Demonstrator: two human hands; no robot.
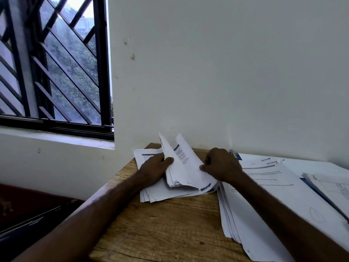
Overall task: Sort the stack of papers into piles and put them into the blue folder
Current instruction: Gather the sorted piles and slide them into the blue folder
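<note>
A stack of printed white papers (162, 193) lies at the far left of the wooden table (166, 227), against the wall. Its upper sheets (186, 167) are lifted and curled upward. My left hand (154, 168) lies on the stack's left part, and its thumb presses the lifted sheets' left edge. My right hand (221, 164) pinches the right edge of the lifted sheets with curled fingers. To the right lies a second, larger pile of papers (264, 201). A blue folder (319, 193) shows as a blue edge under papers at the far right.
A further small pile of sheets (332, 186) rests on the folder at the right edge. A white wall stands right behind the table. A barred window (52, 63) is at the left. Dark objects (34, 214) lie below the table's left edge.
</note>
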